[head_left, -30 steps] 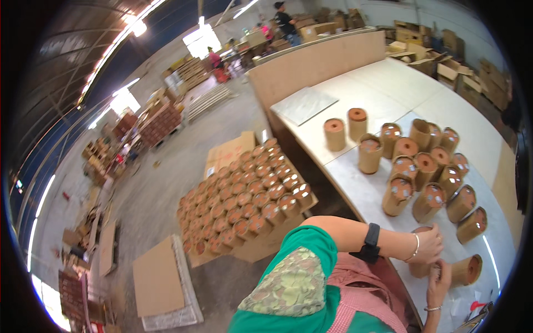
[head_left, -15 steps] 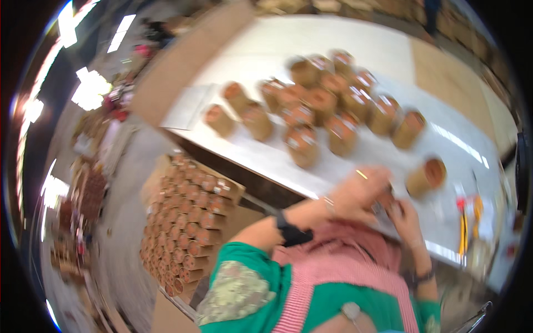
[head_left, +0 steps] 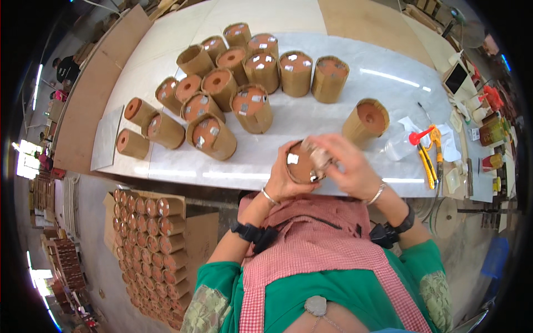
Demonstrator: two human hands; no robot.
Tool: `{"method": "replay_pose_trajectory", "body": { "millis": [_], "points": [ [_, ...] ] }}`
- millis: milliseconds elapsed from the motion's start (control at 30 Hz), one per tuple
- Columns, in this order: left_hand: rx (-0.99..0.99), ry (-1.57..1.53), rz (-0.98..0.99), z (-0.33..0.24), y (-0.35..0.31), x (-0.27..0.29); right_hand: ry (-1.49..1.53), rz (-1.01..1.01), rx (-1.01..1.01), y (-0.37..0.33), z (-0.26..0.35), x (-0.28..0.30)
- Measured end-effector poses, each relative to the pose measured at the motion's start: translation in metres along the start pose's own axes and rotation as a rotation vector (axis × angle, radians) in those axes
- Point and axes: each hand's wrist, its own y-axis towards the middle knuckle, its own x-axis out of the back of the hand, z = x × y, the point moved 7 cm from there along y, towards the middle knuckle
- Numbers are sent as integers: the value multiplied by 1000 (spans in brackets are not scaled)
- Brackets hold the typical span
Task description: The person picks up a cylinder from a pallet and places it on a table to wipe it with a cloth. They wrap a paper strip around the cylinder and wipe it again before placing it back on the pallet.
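Note:
My left hand point(head_left: 280, 178) is wrapped round the left side of a terracotta-coloured clay cylinder point(head_left: 300, 166), held at the table's near edge with its flat face turned up. Small silvery patches show on that face. Above its right side, the fingers of my right hand point(head_left: 355, 171) are pinched on a crumpled, greyish-brown piece point(head_left: 318, 157) that I cannot identify. Just beyond my right hand stands another paper-wrapped cylinder point(head_left: 367, 117) with a round hollow in its top. Several similar wrapped cylinders point(head_left: 252, 105) are grouped farther left on the table.
The pale table point(head_left: 311, 125) has a wooden board point(head_left: 83, 105) along its left end. On the right lie a clear bottle with a red nozzle point(head_left: 401, 146) and yellow-handled pliers point(head_left: 426, 165). Stacked cylinders point(head_left: 147, 238) stand on the floor at lower left.
The view has swung round and become sharper. My left hand has gone from over the work to the cylinder's left side, and my right hand is now raised above its right side.

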Motion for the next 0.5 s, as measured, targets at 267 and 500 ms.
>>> {"method": "replay_pose_trajectory", "body": {
  "millis": [267, 500],
  "points": [
    [67, -291, 133, 4, 7, -17, -565, 7, 222, -1, 15, 0],
    [-94, -65, 21, 12, -1, -4, -343, 162, 230, 1, 3, -25]
  ]
}}
